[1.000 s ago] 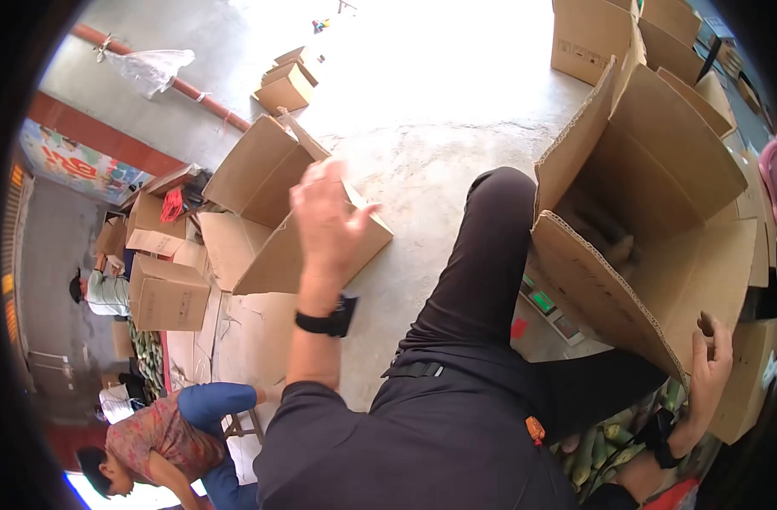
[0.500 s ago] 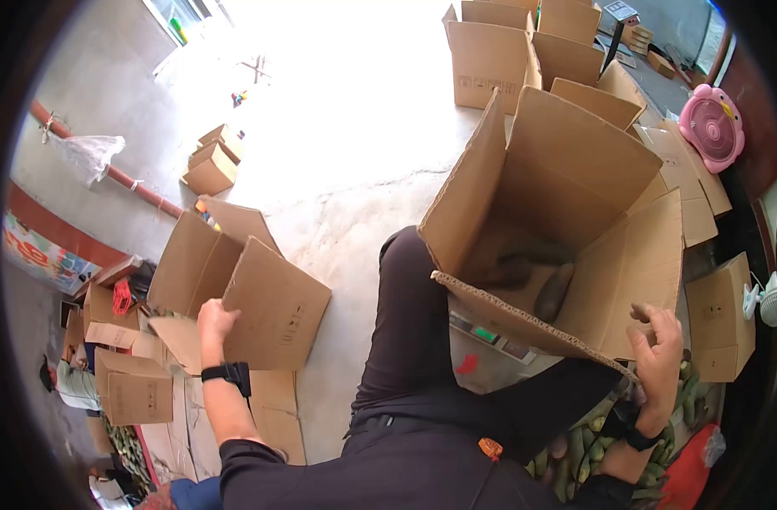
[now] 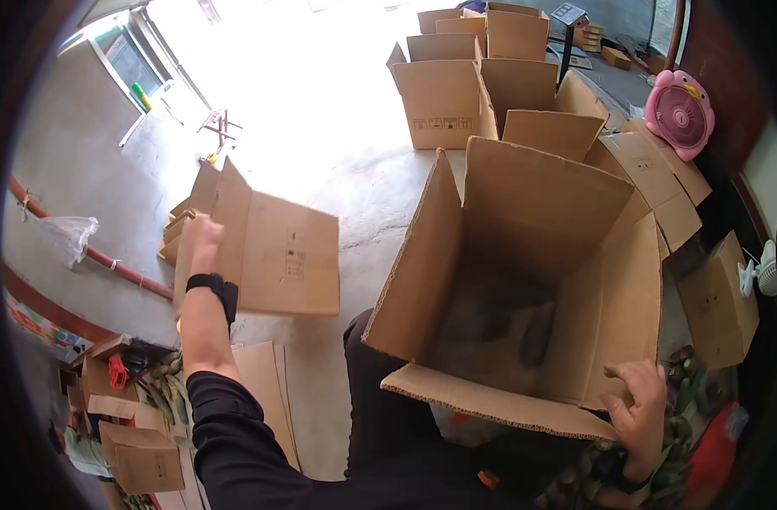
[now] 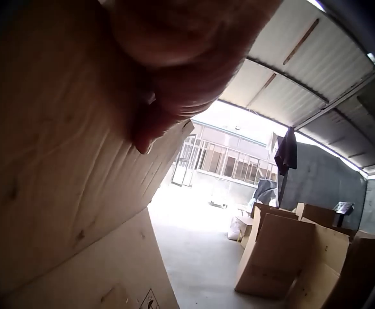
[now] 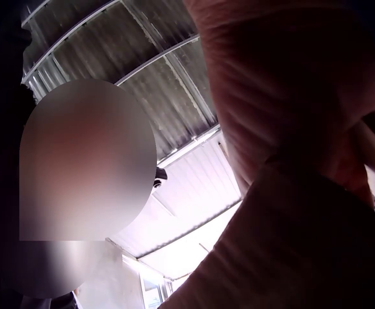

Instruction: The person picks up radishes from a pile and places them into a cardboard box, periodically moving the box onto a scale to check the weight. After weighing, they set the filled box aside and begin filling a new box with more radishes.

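While the left hand (image 3: 206, 234) grips the printed box (image 3: 296, 255) and the right hand (image 3: 641, 406) curls onto the open box (image 3: 541, 191), arranging boxes seems the step; the next move wants steady placing.

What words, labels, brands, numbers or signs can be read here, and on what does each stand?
No word, brand or number is legible.
Carton held by the left hand: printed symbols, too small to read.
Far carton: row of printed symbols, too small.
Carton beside the white fan: small print, unreadable.
Coloured wall panel, left edge: too blurred.
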